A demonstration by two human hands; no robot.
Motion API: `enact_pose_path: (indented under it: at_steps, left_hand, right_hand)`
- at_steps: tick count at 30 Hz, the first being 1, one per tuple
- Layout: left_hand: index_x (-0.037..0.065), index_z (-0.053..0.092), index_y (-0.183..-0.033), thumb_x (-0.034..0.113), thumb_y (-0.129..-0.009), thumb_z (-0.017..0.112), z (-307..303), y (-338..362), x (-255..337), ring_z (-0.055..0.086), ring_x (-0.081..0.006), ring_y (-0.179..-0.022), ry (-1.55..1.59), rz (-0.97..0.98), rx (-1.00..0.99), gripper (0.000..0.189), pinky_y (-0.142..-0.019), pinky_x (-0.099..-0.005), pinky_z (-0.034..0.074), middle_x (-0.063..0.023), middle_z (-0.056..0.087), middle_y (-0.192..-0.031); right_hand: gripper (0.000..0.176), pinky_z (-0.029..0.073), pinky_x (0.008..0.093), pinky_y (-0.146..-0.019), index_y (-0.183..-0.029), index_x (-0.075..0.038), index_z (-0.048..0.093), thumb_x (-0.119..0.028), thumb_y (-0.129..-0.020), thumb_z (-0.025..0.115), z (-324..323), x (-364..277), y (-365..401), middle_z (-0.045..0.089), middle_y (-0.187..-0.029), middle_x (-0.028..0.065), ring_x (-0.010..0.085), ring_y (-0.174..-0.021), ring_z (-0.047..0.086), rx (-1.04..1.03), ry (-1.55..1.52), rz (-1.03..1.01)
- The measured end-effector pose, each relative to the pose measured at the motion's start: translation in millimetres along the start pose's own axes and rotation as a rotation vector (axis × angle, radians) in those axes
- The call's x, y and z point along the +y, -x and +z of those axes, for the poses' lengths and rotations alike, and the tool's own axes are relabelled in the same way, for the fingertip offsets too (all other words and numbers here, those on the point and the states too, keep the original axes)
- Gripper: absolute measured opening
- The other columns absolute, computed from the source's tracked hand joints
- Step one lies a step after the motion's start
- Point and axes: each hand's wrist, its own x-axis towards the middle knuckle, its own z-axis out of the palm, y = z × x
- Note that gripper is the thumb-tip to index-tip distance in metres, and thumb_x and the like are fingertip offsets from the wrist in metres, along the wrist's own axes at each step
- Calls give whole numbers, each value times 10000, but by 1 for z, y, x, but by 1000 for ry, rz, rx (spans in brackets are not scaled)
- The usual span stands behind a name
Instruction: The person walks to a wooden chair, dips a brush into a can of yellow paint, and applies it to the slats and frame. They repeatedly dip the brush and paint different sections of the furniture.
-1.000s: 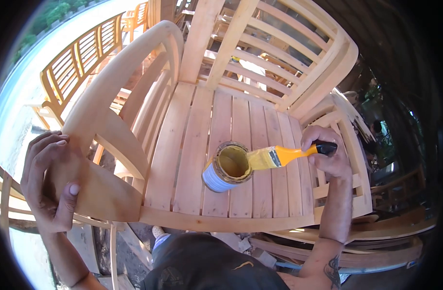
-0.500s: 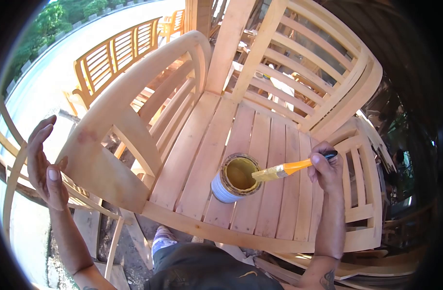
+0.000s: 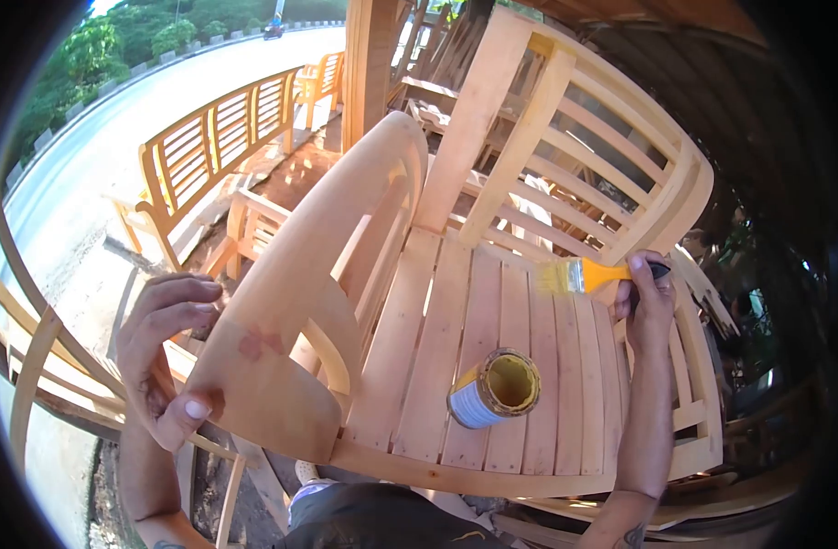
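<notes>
My right hand point(image 3: 650, 291) is closed round the orange handle of a paintbrush point(image 3: 602, 274), held over the right part of the seat. Its bristles are coated yellowish and point left, toward the backrest slats. Below it a tin can point(image 3: 477, 403) with an open top and yellowish liquid inside stands on the slatted seat of a wooden bench point(image 3: 373, 366). At the left, my left hand point(image 3: 167, 352) has its fingers bent and apart, right by the outer edge of the broad armrest point(image 3: 282, 302). A reddish patch marks that armrest.
Behind the armrest stands another slatted bench point(image 3: 213, 137) in a yellower finish, with a road point(image 3: 90, 174) beyond it. A wooden post point(image 3: 369, 73) rises at the back. Curved wooden pieces point(image 3: 37, 366) are at the far left.
The brush has risen out from the can's rim, up toward the backrest. My left hand has come in closer to the armrest. The view has shifted, and the bench's armrest appears turned.
</notes>
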Motion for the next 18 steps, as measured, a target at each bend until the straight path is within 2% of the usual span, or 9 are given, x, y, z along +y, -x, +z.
enact_pose_path:
  at_steps: [3,6,8,10,12,13,15,17,18]
  left_hand:
    - [12,680,-1209,760,-783,698,-1,6,-30,637,-421,-1163,204,43,-94,861,-984,-523,494,-283,650,-1252]
    - [43,689,-1234,717,-718,792,3,-6,-45,616,-448,-1200,250,219,-118,855,-1005,-542,488,-290,643,-1284]
    - [58,703,-1219,698,-707,805,11,-12,-49,618,-445,-1199,332,265,-115,827,-1025,-548,476,-276,656,-1271]
    - [74,721,-1195,687,-695,814,20,-15,-55,621,-433,-1198,426,295,-126,797,-1050,-553,458,-253,673,-1256]
    - [93,743,-1163,684,-683,821,31,-13,-60,626,-410,-1197,538,305,-150,765,-1081,-557,433,-222,694,-1239]
    - [119,764,-1077,737,-716,771,33,-10,-59,610,-417,-1204,544,277,-164,716,-1111,-590,372,-191,730,-1123]
    - [128,767,-1075,737,-727,756,35,-7,-57,610,-404,-1204,529,266,-144,702,-1122,-584,361,-175,735,-1124]
    - [136,772,-1071,729,-756,727,33,-10,-56,602,-378,-1220,499,261,-173,673,-1137,-567,347,-171,740,-1128]
    - [95,750,-1096,665,-780,723,29,-15,-55,606,-393,-1201,515,294,-178,652,-1099,-573,374,-182,723,-1143]
  right_hand:
    - [233,391,223,-399,-1031,-57,662,-285,-1003,701,59,-5,-23,625,-657,38,95,-437,507,-20,88,64]
    - [238,414,239,-403,-1058,-45,629,-275,-1013,668,112,13,-56,649,-662,61,117,-432,533,-97,170,131]
    - [278,492,258,-433,-977,11,662,-266,-994,654,150,24,-75,687,-693,87,122,-488,619,-109,363,185]
    - [310,552,271,-494,-973,22,673,-287,-988,643,184,42,-92,720,-722,114,130,-524,675,-139,545,232]
    - [367,613,373,-628,-1026,19,688,-339,-978,624,212,62,-106,747,-792,174,240,-643,743,-186,681,221]
    - [387,611,406,-688,-1044,15,692,-357,-973,614,221,84,-118,747,-819,196,282,-701,747,-173,777,169]
    - [429,607,472,-808,-1080,5,699,-394,-962,596,233,128,-138,747,-873,240,367,-817,754,-150,969,67]
    - [436,605,480,-770,-1013,28,697,-400,-960,627,245,137,-136,741,-844,249,391,-787,747,-102,1084,-34]
    - [445,603,484,-751,-979,39,696,-403,-958,642,249,143,-138,738,-830,254,402,-772,744,-78,1140,-89]
